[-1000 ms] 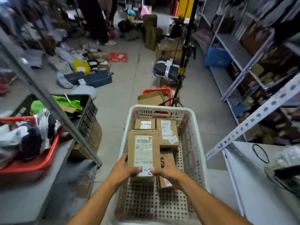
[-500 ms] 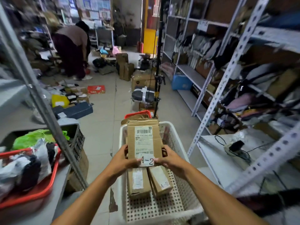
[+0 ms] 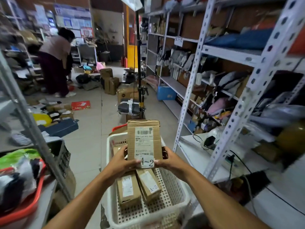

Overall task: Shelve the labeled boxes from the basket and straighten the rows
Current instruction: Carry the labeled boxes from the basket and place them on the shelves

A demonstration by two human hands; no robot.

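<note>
The held box (image 3: 144, 140) hides the basket's (image 3: 175, 194) far rim; the right-hand shelves (image 3: 257, 100) are blurred.

I have one view only, a wide-angle camera on the head, facing forward and tilted down along an aisle. Both forearms enter from the bottom edge, close to the lens, and the white basket (image 3: 175, 192) sits low in the centre. Shelving (image 3: 194, 63) bends along the right edge, a slanted shelf post (image 3: 33, 126) crosses the left, and the floor (image 3: 92, 129) runs to the upper middle.
</note>
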